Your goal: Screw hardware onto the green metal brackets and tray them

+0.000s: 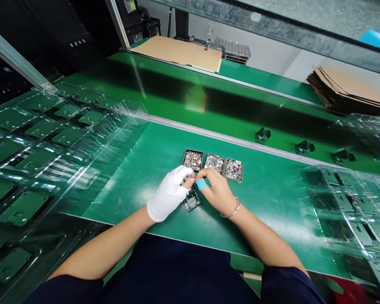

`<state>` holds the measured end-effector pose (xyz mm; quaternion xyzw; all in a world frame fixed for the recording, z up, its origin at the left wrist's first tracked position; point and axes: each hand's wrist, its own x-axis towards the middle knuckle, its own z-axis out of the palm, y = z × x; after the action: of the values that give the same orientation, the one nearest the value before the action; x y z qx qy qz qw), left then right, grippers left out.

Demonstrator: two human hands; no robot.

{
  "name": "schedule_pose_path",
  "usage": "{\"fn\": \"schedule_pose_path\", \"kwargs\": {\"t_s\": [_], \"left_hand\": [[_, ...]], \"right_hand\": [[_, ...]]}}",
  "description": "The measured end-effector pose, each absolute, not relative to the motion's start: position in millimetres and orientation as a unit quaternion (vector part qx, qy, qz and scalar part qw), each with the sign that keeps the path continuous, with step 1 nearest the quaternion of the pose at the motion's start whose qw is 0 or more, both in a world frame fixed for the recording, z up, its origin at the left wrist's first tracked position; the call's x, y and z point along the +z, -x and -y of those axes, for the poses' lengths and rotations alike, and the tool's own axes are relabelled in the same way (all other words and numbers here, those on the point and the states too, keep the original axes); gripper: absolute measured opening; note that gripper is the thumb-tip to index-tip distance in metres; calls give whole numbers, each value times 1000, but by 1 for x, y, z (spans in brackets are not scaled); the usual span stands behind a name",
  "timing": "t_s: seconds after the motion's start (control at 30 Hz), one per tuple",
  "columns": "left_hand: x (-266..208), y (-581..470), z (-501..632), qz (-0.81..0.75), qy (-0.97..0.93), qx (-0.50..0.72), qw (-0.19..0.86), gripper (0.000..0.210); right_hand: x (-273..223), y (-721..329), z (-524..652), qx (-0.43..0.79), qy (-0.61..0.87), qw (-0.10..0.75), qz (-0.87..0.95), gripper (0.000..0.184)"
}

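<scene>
I see white-gloved left hand (pixel 170 193) and blue-taped right hand (pixel 218 193) fingertips nearly meeting, pinch untellable, by dark squarish part (pixel 192 201), seemingly mid-work, remainder unclear.

Cardboard sheets (pixel 351 86) lie stacked at right — tan board (pixel 180 52) farther left

no text, label, brand, number or sign can be read with certainty. small white marks (pixel 77 43) are borne by the dark casing (pixel 55 23) at the upper left, and further white marks (pixel 0 72) are shown near the left edge, but both groups are too small and blurred to be made out. a yellow patch (pixel 133 5) is seen on the dark equipment (pixel 136 31) at the top, with no wording legible on it.
</scene>
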<state>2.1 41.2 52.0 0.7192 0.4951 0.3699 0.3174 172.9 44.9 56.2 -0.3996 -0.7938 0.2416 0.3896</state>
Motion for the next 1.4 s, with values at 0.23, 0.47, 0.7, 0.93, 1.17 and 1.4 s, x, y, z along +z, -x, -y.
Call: {"fn": "schedule_pose_path", "kwargs": {"t_s": [0.23, 0.47, 0.7, 0.93, 1.17, 1.4], "left_hand": [[13, 14, -9, -489, -768, 288, 297, 69], [3, 13, -13, -437, -779, 257, 367, 69], [6, 7, -10, -465, -751, 296, 365, 50], [18, 0, -5, -441, -765, 325, 339, 40], [13, -3, -4, -427, -800, 332, 259, 39], [23, -3, -5, -427, -788, 315, 312, 39]], "right_hand": [[43, -207, -40, 332, 441, 385, 740, 7], [26, -202, -26, 330, 433, 360, 757, 8], [30, -189, -19, 260, 395, 355, 806, 8], [28, -184, -14, 244, 385, 346, 820, 9], [27, -183, -12, 249, 411, 350, 804, 7], [25, -183, -15, 260, 408, 362, 797, 7]]}}
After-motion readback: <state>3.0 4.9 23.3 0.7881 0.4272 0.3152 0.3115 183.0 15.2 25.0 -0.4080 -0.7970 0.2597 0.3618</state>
